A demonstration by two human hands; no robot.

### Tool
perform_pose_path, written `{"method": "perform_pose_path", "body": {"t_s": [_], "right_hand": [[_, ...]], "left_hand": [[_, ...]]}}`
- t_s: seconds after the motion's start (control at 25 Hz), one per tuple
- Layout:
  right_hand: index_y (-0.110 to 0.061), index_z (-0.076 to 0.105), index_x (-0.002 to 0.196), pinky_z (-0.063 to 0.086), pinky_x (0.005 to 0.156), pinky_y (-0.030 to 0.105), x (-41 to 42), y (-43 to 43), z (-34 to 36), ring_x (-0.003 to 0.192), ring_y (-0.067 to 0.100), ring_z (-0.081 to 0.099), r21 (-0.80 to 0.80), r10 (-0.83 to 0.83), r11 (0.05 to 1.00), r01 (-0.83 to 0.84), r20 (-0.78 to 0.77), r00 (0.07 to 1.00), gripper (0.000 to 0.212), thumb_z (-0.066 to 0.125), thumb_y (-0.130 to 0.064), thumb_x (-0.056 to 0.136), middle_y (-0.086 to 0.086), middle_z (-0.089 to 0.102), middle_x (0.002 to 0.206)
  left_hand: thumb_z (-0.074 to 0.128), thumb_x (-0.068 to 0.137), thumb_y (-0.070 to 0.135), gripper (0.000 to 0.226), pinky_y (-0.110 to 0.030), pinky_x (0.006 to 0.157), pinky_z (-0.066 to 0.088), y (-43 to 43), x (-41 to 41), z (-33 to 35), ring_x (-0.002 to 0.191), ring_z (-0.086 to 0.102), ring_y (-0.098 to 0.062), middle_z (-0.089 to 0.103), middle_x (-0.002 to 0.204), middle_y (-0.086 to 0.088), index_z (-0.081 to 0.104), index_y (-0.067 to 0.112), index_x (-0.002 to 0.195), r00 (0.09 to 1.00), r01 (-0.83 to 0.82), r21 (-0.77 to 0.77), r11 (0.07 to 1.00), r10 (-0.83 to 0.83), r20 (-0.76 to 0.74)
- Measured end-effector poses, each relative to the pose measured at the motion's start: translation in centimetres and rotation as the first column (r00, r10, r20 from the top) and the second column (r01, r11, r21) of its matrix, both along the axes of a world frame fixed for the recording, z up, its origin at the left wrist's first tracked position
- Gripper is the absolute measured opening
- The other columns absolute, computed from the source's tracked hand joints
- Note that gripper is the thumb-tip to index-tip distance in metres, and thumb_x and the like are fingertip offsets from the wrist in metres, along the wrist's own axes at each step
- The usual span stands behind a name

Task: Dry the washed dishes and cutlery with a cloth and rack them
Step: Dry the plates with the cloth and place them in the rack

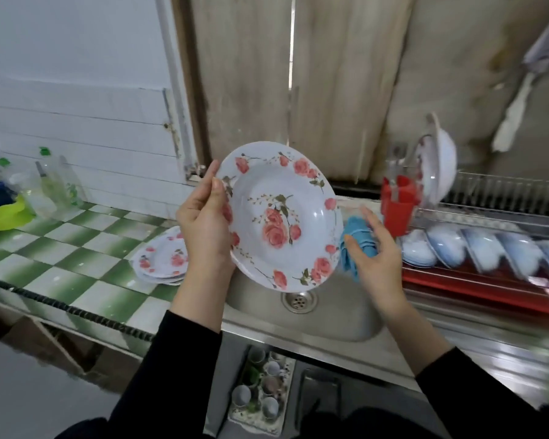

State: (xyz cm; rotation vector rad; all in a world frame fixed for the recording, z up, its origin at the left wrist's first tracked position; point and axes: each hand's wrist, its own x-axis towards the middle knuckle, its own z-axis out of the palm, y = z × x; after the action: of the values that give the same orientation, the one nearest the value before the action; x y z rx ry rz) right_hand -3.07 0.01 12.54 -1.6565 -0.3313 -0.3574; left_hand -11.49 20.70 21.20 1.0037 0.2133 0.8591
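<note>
My left hand (205,223) grips the left rim of a white plate with pink roses (282,213), held tilted over the steel sink (339,308). Just right of the plate, my right hand (377,258) holds a bunched blue cloth (357,245), which touches the plate's right edge. A stack of matching rose plates (160,259) lies on the green checked counter (76,248) to the left. The dish rack (488,280) at the right carries several white bowls (476,248) standing on edge.
A red cutlery holder (396,204) stands at the rack's left end, with a large white bowl (438,166) upright behind it. Clear bottles (54,185) and a lime-green bowl (8,215) sit at the counter's far left. Cups on a tray (260,394) lie below the sink.
</note>
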Motion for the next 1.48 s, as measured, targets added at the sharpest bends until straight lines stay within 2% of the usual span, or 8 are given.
{"method": "perform_pose_path", "body": {"t_s": [0.24,0.48,0.8,0.92,1.0,1.16,1.28,1.48], "right_hand": [[-0.034,0.047,0.135,0.047,0.079,0.004,-3.0,-9.7,2.4,0.101,-0.021,0.055,0.07,0.129,0.99,-0.123,-0.089,0.988,0.055,0.066,-0.011,0.089,-0.02,0.06,0.119],[-0.037,0.051,0.13,0.054,0.093,0.031,-4.8,-13.7,2.1,0.115,-0.002,0.055,0.149,0.166,0.977,-0.151,-0.094,0.982,0.068,0.074,0.001,0.079,-0.024,0.054,0.123],[-0.042,0.055,0.118,0.059,0.079,0.03,-5.5,-18.8,5.0,0.114,0.011,0.058,0.093,-0.12,0.988,0.125,-0.056,0.991,0.064,0.065,0.007,0.079,-0.011,0.058,0.121],[-0.043,0.059,0.115,0.057,0.087,0.042,-6.0,-20.3,6.7,0.112,0.009,0.059,-0.045,-0.219,0.975,0.218,-0.008,0.976,0.059,0.069,0.001,0.078,-0.022,0.06,0.114],[-0.042,0.059,0.118,0.055,0.091,0.039,-6.2,-20.5,7.8,0.108,0.006,0.06,-0.144,-0.271,0.952,0.271,0.026,0.962,0.057,0.069,0.0,0.08,-0.023,0.062,0.11],[-0.046,0.054,0.128,0.055,0.083,0.039,-6.4,-19.5,10.1,0.106,0.02,0.057,-0.286,-0.372,0.865,0.413,0.189,0.909,0.064,0.063,-0.007,0.079,-0.013,0.065,0.106],[-0.044,0.047,0.138,0.046,0.073,0.029,-5.5,-18.8,12.2,0.101,0.017,0.046,-0.337,-0.453,0.768,0.545,0.316,0.834,0.068,0.06,-0.009,0.082,-0.018,0.059,0.106],[-0.044,0.038,0.144,0.046,0.069,0.033,-2.2,-17.6,14.7,0.104,0.022,0.039,-0.369,-0.512,0.624,0.689,0.474,0.717,0.071,0.054,-0.009,0.084,-0.021,0.055,0.132]], "left_hand": [[0.048,0.099,0.005,0.026,-0.023,0.074,0.056,-7.6,1.5,-0.6,0.095,0.07,-0.015,0.071,0.107,-0.002,0.064,0.013,0.118,0.998,0.056,-0.215,0.975,-0.053,0.02],[0.044,0.102,0.012,0.027,-0.031,0.082,0.058,-13.9,2.6,-3.9,0.097,0.07,-0.014,0.072,0.108,0.0,0.064,0.017,0.12,0.973,0.213,-0.327,0.921,-0.229,-0.01],[0.051,0.093,0.002,0.035,-0.02,0.08,0.047,-18.9,4.8,-5.4,0.101,0.061,-0.015,0.067,0.103,0.007,0.06,0.011,0.125,0.819,0.408,0.135,0.903,-0.297,-0.49],[0.05,0.095,0.009,0.045,-0.027,0.103,0.035,-20.3,7.3,-3.9,0.127,0.046,-0.014,0.051,0.138,0.003,0.048,0.014,0.14,0.838,0.445,0.397,0.803,-0.217,-0.5],[0.052,0.095,0.016,0.046,-0.027,0.1,0.04,-20.7,9.7,-2.3,0.118,0.05,-0.01,0.055,0.132,0.009,0.048,0.021,0.14,0.89,0.403,0.58,0.708,-0.156,-0.429],[0.052,0.094,0.018,0.055,-0.042,0.116,0.027,-21.7,14.9,1.0,0.141,0.032,-0.027,0.033,0.155,-0.005,0.038,0.019,0.147,0.965,0.246,0.94,0.235,0.029,-0.26],[0.051,0.097,0.025,0.063,-0.04,0.12,0.015,-22.1,17.6,2.5,0.149,0.006,-0.019,0.01,0.162,-0.001,0.023,0.019,0.153,0.963,0.261,0.965,-0.025,0.072,-0.259],[0.051,0.097,0.034,0.067,-0.044,0.119,0.017,-21.6,20.4,2.2,0.149,0.002,-0.017,0.005,0.163,0.002,0.018,0.018,0.154,0.957,0.289,0.943,-0.165,0.074,-0.28]]}}
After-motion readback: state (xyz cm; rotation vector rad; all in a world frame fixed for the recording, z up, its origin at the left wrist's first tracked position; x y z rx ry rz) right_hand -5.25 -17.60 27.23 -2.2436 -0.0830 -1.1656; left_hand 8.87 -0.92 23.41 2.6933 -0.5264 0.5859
